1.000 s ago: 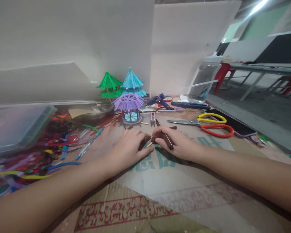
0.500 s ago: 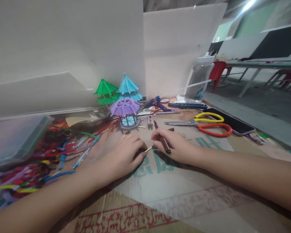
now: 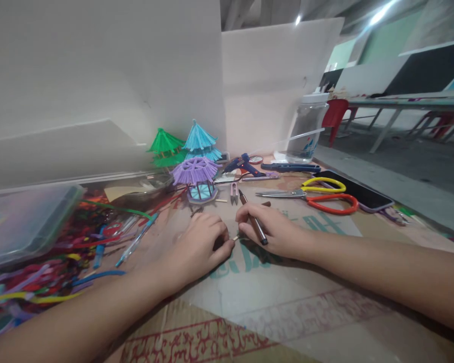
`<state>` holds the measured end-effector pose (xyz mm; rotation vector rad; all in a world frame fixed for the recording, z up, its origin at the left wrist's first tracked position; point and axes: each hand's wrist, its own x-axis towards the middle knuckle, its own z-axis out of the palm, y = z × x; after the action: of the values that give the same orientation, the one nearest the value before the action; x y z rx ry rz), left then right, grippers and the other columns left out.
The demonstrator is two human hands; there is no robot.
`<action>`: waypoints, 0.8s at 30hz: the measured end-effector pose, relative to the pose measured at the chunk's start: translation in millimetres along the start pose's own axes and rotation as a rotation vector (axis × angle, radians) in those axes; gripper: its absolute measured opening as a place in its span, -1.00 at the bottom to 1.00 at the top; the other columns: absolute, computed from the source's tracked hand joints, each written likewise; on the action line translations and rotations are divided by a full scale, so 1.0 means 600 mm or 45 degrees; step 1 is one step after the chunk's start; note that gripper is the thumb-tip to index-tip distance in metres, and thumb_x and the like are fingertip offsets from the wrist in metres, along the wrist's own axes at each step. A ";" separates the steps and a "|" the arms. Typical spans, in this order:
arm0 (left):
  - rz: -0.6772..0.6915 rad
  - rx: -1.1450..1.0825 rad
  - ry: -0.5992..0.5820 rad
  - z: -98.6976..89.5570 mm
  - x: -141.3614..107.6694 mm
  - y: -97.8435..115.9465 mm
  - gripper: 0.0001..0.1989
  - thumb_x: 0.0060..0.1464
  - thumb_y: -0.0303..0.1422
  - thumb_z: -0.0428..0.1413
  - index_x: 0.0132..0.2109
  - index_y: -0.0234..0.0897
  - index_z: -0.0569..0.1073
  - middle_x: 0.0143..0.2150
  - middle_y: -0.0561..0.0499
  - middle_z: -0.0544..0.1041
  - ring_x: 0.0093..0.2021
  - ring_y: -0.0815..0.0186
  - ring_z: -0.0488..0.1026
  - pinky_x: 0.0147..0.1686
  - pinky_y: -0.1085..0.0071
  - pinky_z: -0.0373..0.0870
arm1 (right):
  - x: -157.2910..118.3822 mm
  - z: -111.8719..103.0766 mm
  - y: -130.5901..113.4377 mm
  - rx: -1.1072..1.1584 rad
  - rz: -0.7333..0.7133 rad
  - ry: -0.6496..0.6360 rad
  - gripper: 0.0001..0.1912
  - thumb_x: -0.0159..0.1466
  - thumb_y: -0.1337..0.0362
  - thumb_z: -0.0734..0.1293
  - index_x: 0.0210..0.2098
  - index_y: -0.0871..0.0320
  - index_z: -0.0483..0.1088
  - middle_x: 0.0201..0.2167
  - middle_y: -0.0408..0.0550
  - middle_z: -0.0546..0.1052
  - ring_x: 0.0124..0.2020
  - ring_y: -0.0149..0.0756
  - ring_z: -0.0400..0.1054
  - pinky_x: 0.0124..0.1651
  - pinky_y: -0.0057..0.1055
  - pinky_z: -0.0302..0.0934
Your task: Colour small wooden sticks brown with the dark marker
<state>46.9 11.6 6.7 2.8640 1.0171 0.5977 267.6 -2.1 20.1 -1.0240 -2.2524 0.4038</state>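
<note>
Pale stick (image 3: 236, 237), short and thin, lies between the fingertips of two bare hands, at the middle of a cluttered tabletop (image 3: 166, 317). Beyond, at right, a room opens out, with a grey floor (image 3: 412, 156), a long far table (image 3: 435, 104) and a red chair (image 3: 335, 118). Large plain panels (image 3: 98, 65) stand behind the tabletop, whose brown, partly glossy surface shows teal characters and a red scrollwork border. On its left, a translucent box (image 3: 30, 222) sits by a tangle of colourful strips (image 3: 34, 277). At its back are a clear bottle (image 3: 306, 126) and three little pavilions, green (image 3: 166, 146), blue (image 3: 200, 141) and purple (image 3: 196, 174); at right, a dark phone (image 3: 366, 194) lies behind open scissors (image 3: 332, 202). The left hand (image 3: 202, 239) has its grip closed on one end of the stick; the right hand (image 3: 274, 229) has its grip round a brown marker (image 3: 254, 219), fingertips at the other end.
</note>
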 end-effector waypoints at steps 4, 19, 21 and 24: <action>0.012 0.023 0.000 0.003 0.002 -0.001 -0.79 0.26 -0.29 0.12 -0.35 -0.26 0.39 -0.30 0.00 0.43 -0.20 0.18 0.37 -0.12 0.21 0.26 | 0.001 -0.001 0.001 0.013 0.007 -0.105 -0.91 0.33 0.32 0.23 -0.18 0.15 0.34 -0.33 -0.04 0.52 -0.39 -0.31 0.36 -0.29 -0.39 0.24; 0.028 0.015 -0.019 0.004 0.001 -0.003 -0.82 0.27 -0.30 0.10 -0.31 -0.26 0.42 -0.27 -0.02 0.45 -0.19 0.17 0.39 -0.10 0.18 0.29 | 0.000 -0.002 0.001 0.018 -0.028 -0.110 -0.90 0.34 0.34 0.22 -0.20 0.15 0.36 -0.35 -0.04 0.52 -0.39 -0.31 0.36 -0.29 -0.40 0.24; 0.023 0.016 -0.018 0.003 0.003 -0.002 -0.82 0.26 -0.30 0.11 -0.31 -0.27 0.42 -0.28 -0.03 0.45 -0.18 0.16 0.39 -0.10 0.17 0.29 | 0.001 -0.001 0.001 0.037 -0.030 -0.104 -0.90 0.34 0.34 0.22 -0.20 0.16 0.36 -0.35 -0.04 0.52 -0.40 -0.32 0.35 -0.31 -0.40 0.24; 0.019 -0.003 -0.004 0.003 0.004 -0.002 -0.82 0.26 -0.30 0.10 -0.32 -0.26 0.42 -0.28 -0.03 0.46 -0.18 0.16 0.39 -0.09 0.16 0.31 | 0.002 0.002 0.001 0.063 0.006 -0.060 -0.92 0.34 0.32 0.22 -0.21 0.14 0.34 -0.37 -0.07 0.50 -0.41 -0.33 0.34 -0.32 -0.42 0.23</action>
<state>48.6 14.5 5.5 2.8720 0.9947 0.5952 266.7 -0.7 19.4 -1.0045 -2.2700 0.4884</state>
